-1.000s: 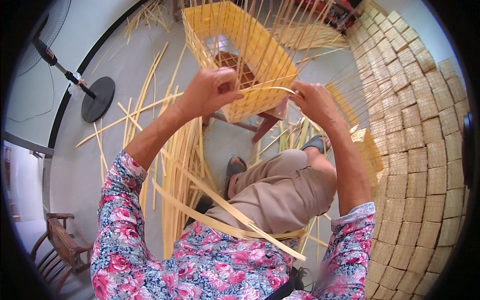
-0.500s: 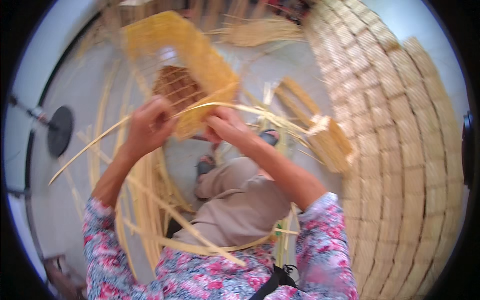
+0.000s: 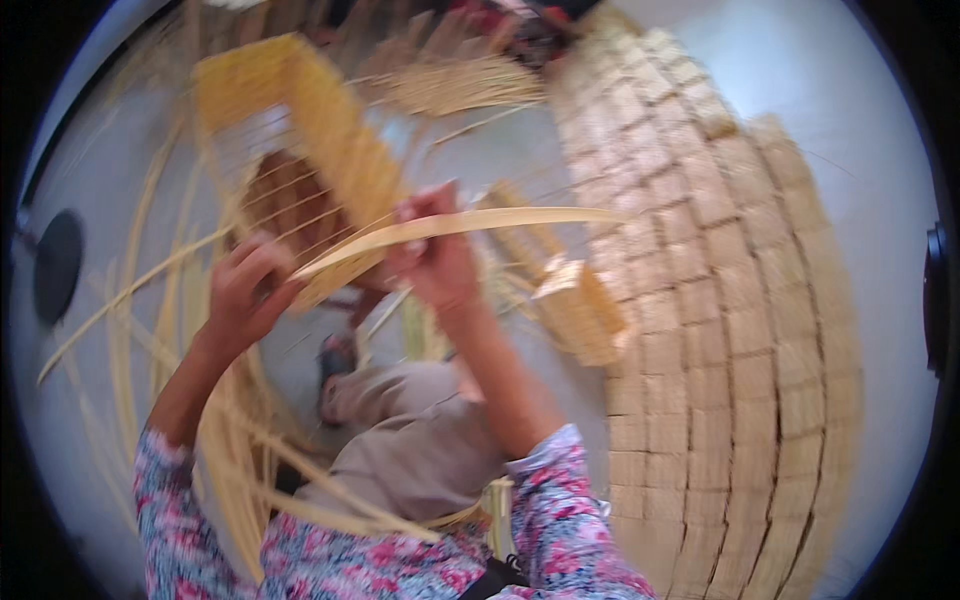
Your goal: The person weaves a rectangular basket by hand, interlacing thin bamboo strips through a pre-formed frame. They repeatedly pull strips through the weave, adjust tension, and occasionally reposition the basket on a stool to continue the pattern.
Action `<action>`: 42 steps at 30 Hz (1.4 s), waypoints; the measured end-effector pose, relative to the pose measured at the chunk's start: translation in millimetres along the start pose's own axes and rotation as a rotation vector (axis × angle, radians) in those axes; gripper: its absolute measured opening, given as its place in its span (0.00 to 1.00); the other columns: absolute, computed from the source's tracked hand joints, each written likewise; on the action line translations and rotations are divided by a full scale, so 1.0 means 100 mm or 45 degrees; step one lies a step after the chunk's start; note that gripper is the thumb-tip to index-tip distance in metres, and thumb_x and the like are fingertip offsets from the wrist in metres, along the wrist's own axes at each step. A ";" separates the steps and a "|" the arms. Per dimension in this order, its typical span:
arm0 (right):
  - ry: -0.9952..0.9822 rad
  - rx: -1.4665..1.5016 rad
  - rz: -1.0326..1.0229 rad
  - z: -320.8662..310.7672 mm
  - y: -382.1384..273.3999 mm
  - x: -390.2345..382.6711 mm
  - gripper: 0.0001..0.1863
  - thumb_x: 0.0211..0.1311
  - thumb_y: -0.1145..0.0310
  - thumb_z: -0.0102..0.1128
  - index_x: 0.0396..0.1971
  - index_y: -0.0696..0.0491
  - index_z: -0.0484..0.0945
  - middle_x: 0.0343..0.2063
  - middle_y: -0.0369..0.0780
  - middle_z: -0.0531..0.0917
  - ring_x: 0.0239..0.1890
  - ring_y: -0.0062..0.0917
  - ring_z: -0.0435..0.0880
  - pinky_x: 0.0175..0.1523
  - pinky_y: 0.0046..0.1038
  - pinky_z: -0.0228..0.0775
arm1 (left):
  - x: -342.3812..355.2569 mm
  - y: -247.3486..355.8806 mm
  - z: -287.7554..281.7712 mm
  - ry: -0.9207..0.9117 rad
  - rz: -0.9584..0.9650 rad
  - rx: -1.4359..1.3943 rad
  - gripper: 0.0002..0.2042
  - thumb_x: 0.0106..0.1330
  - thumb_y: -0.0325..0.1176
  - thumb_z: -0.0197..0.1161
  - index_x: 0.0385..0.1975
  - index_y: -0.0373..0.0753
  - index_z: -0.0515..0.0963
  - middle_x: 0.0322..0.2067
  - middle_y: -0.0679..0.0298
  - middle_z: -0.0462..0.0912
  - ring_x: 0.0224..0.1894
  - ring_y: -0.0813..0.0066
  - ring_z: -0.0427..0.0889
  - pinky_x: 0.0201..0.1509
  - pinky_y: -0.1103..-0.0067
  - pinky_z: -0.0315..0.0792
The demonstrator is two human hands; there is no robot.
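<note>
A half-woven yellow cane basket [image 3: 310, 140] stands tilted in front of me, its brown base and thin upright ribs showing. My left hand [image 3: 245, 290] grips the basket's lower rim among the ribs. My right hand [image 3: 435, 255] is closed on a long flat pale cane strip [image 3: 480, 222] that runs from the basket edge out to the right. The picture is blurred by motion.
Long loose cane strips [image 3: 150, 330] lie over the grey floor at left. A finished small woven box [image 3: 580, 305] sits right of my hands. A tall stack of woven boxes [image 3: 740, 300] fills the right side. A black round disc [image 3: 57, 265] lies far left.
The view has swung left to right and closer. My right hand has pulled the cane strip out to the right; my left hand stays at the basket's rim.
</note>
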State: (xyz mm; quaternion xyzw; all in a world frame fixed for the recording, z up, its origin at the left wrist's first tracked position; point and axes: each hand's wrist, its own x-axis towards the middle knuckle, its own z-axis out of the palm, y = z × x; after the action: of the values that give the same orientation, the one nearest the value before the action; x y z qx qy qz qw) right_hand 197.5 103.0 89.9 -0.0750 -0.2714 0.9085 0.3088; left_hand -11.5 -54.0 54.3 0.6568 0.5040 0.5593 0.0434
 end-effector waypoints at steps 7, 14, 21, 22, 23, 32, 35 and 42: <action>-0.394 -0.848 -0.047 0.52 -0.07 0.01 0.20 0.70 0.57 0.62 0.50 0.58 0.80 0.34 0.39 0.85 0.43 0.23 0.80 0.50 0.26 0.74 | 0.15 -0.02 0.03 -0.053 0.010 -0.141 0.09 0.56 0.24 0.72 0.29 0.37 0.76 0.29 0.64 0.76 0.28 0.74 0.78 0.29 0.80 0.73; -0.288 -1.305 -0.176 0.82 0.00 -0.07 0.13 0.69 0.67 0.64 0.48 0.59 0.83 0.48 0.36 0.83 0.46 0.16 0.79 0.50 0.18 0.71 | 0.30 -0.05 0.14 -0.010 -0.012 -0.001 0.11 0.59 0.31 0.76 0.29 0.37 0.77 0.28 0.63 0.76 0.25 0.75 0.79 0.28 0.79 0.74; 0.282 -1.250 -0.540 0.55 0.18 -0.10 0.12 0.73 0.64 0.59 0.38 0.57 0.84 0.36 0.32 0.83 0.34 0.13 0.73 0.40 0.17 0.65 | 0.19 -0.09 0.15 0.001 -0.072 -0.015 0.11 0.60 0.31 0.74 0.28 0.36 0.76 0.26 0.63 0.75 0.25 0.73 0.75 0.29 0.77 0.70; 0.310 -1.264 -0.582 0.57 0.20 -0.06 0.11 0.73 0.65 0.59 0.38 0.57 0.84 0.35 0.32 0.82 0.34 0.13 0.73 0.40 0.18 0.65 | 0.20 -0.10 0.14 0.007 -0.084 -0.035 0.11 0.60 0.30 0.74 0.28 0.36 0.76 0.26 0.63 0.74 0.25 0.73 0.75 0.29 0.76 0.69; 0.338 -1.278 -0.624 0.61 0.23 -0.01 0.10 0.73 0.65 0.59 0.39 0.57 0.84 0.33 0.31 0.82 0.33 0.12 0.73 0.40 0.18 0.65 | 0.20 -0.13 0.12 0.003 -0.065 -0.015 0.11 0.60 0.30 0.73 0.28 0.36 0.75 0.26 0.63 0.74 0.25 0.73 0.74 0.29 0.76 0.69; 0.431 -1.359 -0.752 0.32 0.12 -0.19 0.13 0.74 0.64 0.51 0.39 0.54 0.83 0.34 0.33 0.84 0.33 0.15 0.77 0.40 0.20 0.70 | 0.08 -0.19 0.04 -0.014 -0.116 -0.134 0.11 0.62 0.28 0.72 0.28 0.35 0.74 0.26 0.66 0.72 0.25 0.77 0.72 0.29 0.79 0.68; 0.702 -1.260 -0.754 0.42 0.08 -0.18 0.15 0.73 0.62 0.51 0.44 0.54 0.83 0.38 0.33 0.84 0.34 0.15 0.76 0.40 0.19 0.67 | 0.09 -0.21 0.06 -0.002 -0.118 -0.128 0.11 0.62 0.28 0.72 0.29 0.34 0.74 0.26 0.66 0.72 0.25 0.79 0.71 0.29 0.80 0.68; 0.392 -1.347 -0.555 0.32 -0.09 -0.07 0.16 0.71 0.65 0.48 0.49 0.54 0.80 0.40 0.35 0.80 0.38 0.16 0.76 0.41 0.20 0.68 | 0.12 -0.23 0.02 -0.009 -0.084 -0.074 0.10 0.65 0.30 0.70 0.29 0.34 0.75 0.26 0.65 0.72 0.25 0.79 0.69 0.29 0.80 0.67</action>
State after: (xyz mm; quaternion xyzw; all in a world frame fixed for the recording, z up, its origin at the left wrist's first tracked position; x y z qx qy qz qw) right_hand 198.5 90.2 121.5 -0.2923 -0.6485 0.5441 0.4448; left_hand -25.7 -33.5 48.0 0.6403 0.5086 0.5697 0.0827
